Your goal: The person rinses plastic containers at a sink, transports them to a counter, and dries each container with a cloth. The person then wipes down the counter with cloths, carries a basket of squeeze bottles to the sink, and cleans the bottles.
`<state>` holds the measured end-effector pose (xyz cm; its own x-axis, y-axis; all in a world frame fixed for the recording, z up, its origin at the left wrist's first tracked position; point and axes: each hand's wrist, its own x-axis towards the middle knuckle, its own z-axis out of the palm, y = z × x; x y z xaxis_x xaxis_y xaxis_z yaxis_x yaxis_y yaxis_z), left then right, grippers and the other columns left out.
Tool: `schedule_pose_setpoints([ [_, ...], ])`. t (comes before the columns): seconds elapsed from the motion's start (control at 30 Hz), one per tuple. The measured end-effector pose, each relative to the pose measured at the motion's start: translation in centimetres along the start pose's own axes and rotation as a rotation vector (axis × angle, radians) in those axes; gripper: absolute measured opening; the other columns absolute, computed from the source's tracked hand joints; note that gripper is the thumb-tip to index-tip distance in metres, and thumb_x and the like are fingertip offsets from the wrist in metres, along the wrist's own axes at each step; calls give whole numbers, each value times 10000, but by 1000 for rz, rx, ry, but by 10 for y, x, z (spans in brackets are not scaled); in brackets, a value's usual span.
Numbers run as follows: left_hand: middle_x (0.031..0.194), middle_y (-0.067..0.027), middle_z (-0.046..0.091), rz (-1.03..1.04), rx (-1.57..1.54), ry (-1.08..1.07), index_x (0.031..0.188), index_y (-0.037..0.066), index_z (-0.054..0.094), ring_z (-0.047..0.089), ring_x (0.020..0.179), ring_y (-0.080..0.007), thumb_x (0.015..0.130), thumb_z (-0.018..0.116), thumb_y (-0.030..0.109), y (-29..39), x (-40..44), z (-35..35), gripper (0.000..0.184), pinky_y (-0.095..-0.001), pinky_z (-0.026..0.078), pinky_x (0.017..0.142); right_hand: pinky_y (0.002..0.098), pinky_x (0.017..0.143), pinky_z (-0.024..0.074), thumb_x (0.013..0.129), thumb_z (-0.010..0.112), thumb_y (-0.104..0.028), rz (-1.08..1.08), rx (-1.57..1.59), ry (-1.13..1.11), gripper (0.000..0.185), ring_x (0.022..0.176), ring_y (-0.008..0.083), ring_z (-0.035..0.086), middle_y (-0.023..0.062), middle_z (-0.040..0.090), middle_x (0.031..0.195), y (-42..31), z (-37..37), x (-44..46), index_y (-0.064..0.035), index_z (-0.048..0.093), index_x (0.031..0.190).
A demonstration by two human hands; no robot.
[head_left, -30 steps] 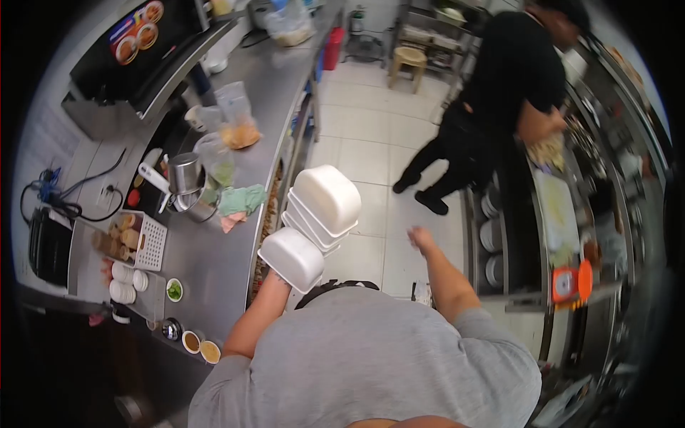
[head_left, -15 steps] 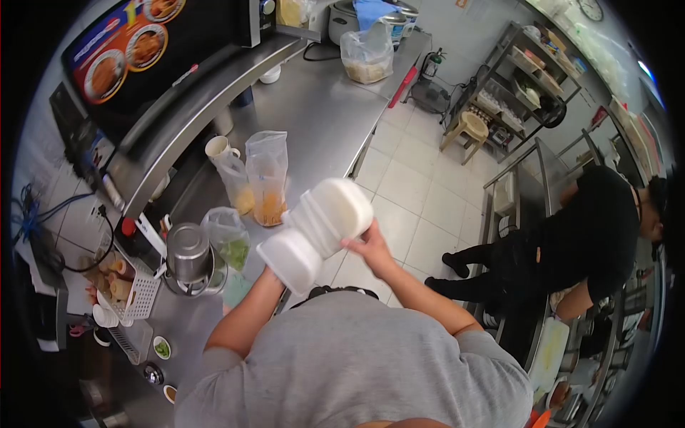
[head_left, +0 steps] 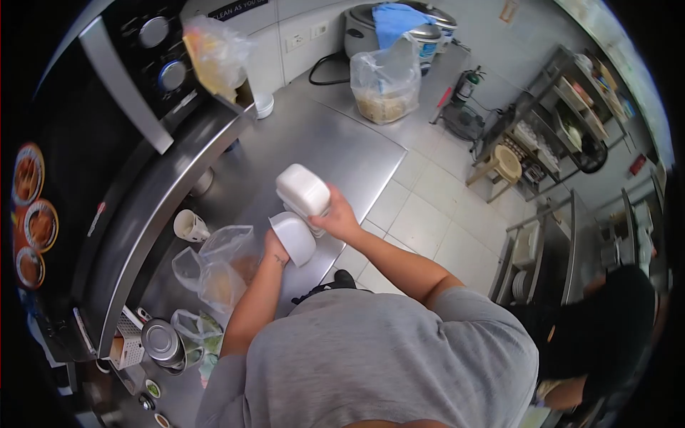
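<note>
A white foam clamshell box (head_left: 303, 191) is held above the steel counter, its two halves folded apart. My right hand (head_left: 338, 216) is closed on the upper half's right side, fingers partly hidden beneath it. The other half, a rounded white shell (head_left: 295, 239), rests against my left hand (head_left: 277, 250), which grips its left edge; most of those fingers are hidden behind it. Beside my left forearm are clear plastic bags (head_left: 220, 279) with pale and orange-brown food inside. A white mug (head_left: 191, 225) stands farther left on the counter.
The steel counter (head_left: 342, 153) holds a bag of pale food (head_left: 385, 96) near a rice cooker (head_left: 360, 36). A raised shelf with a black oven (head_left: 93, 143) borders the left. A metal pot (head_left: 163, 341) stands lower left. A person in black (head_left: 606, 335) bends at the right.
My view and body have shifted forward along the counter, toward the rice cooker end. The foam box has come over the counter, still in both hands. The co-worker appears lower at the right.
</note>
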<state>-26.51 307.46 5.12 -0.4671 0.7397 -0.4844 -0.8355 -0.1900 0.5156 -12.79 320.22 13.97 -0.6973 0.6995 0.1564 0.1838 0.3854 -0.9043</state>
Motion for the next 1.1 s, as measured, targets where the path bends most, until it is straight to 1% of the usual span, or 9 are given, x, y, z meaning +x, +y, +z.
schedule_pose_setpoints([
  [0.2, 1149, -117, 567, 344, -24, 257, 1179, 33, 478, 553, 1069, -247, 913, 383, 68, 7, 33, -31, 285, -395, 452, 935, 306, 826, 459, 659, 761, -137, -44, 353, -65, 701, 999, 178, 537, 100, 551, 1103, 6, -27, 69, -30, 389, 1244],
  [0.4, 1200, -101, 516, 460, -90, 505, 1200, 34, 429, 508, 1122, -242, 887, 447, 38, 7, 21, -14, 314, -382, 409, 969, 323, 862, 420, 666, 746, -144, 40, 270, 47, 700, 975, 236, 553, 144, 551, 1088, 45, -51, 135, 10, 361, 1229],
  [0.53, 1266, -115, 477, 383, 127, 932, 1308, 43, 368, 481, 1148, -221, 895, 507, 121, -6, -15, 28, 443, -350, 385, 957, 339, 929, 402, 663, 775, -209, -104, 94, -259, 840, 1060, 287, 531, 186, 524, 1171, 116, -26, 144, 28, 300, 1314],
  [0.67, 1139, -106, 562, 477, 277, 632, 1247, 30, 465, 558, 1011, -181, 888, 544, 168, -40, -100, 40, 392, -308, 433, 857, 356, 1049, 286, 707, 766, -371, 142, 158, -415, 971, 1277, 303, 352, 239, 373, 1358, 107, -37, 131, 56, 220, 1386],
  [0.73, 1027, -90, 615, 537, 324, 626, 1162, 24, 549, 599, 902, -155, 885, 554, 173, -48, -155, 51, 314, -282, 462, 778, 366, 1032, 295, 789, 706, -325, -76, 39, -224, 783, 1270, 281, 374, 198, 386, 1369, 128, -46, 137, 2, 302, 1375],
  [0.87, 713, 4, 573, 998, 684, 1501, 940, 22, 635, 487, 604, -86, 887, 547, 132, -48, -247, -60, 151, -224, 426, 600, 317, 855, 428, 839, 637, -153, -109, 175, -173, 536, 1010, 195, 518, 107, 503, 1194, 136, -77, 153, -43, 397, 1306],
  [0.9, 887, -54, 601, 1026, 827, 1716, 945, 27, 633, 549, 719, -141, 865, 577, 137, -33, -271, -72, 146, -269, 452, 691, 304, 828, 438, 839, 623, -120, -68, 223, -162, 509, 969, 177, 529, 97, 511, 1173, 138, -81, 154, -43, 409, 1295],
  [1.07, 1324, -194, 381, 204, 1275, 2266, 1288, 159, 466, 459, 1129, -352, 852, 556, 325, -25, -304, -220, 475, -418, 414, 903, 285, 771, 453, 828, 577, -44, 36, 290, -230, 402, 898, 153, 560, 79, 554, 1104, 82, -76, 137, -25, 481, 1218],
  [1.1, 1289, -193, 402, -70, 1418, 2079, 1371, 208, 357, 441, 1119, -389, 857, 517, 397, -44, -293, -214, 571, -457, 403, 922, 282, 764, 458, 834, 574, -46, 39, 318, -260, 372, 877, 153, 568, 81, 569, 1076, 74, -73, 134, -17, 497, 1196],
])
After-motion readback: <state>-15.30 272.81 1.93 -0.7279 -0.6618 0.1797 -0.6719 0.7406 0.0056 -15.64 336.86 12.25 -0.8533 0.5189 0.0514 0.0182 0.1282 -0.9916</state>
